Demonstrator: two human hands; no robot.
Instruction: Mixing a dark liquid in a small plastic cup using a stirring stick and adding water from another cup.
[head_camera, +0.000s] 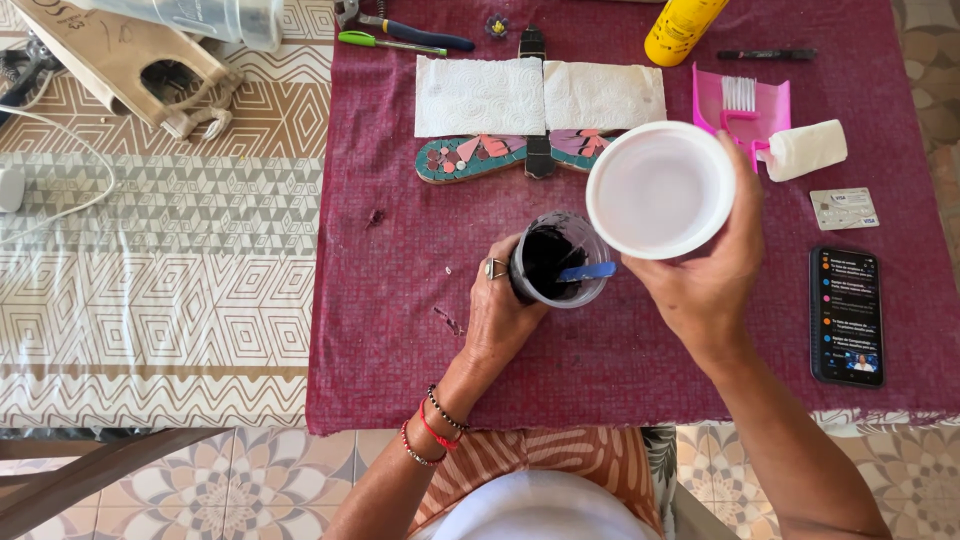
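- Left hand is wrapped round a small clear cup, fingers clamped on its side, a ring showing on one finger.
- That cup sits near the middle of the surface, on the dark red cloth, and it is loaded with black paste.
- A blue stick pokes out of the black mix, leaning toward the right rim.
- Right hand grips a white bowl, fingers closed on its near edge, holding it up just above and right of the cup.
- The bowl tilts its open mouth up to the camera; the inside looks pale and bare.
- The two hands are close, side by side, each clamped on its own vessel.
- Behind the cup lies a butterfly mosaic, wings in teal, pink and red pieces, partly under two white paper towels.
- To the right, a pink dustpan with brush, with a white roll touching its edge.
- A phone lies screen-up at the right border of the cloth, a card just beyond it.
- At the far edge: a yellow bottle, a black marker, and hand tools.
- Beaded bracelets ring the left wrist.
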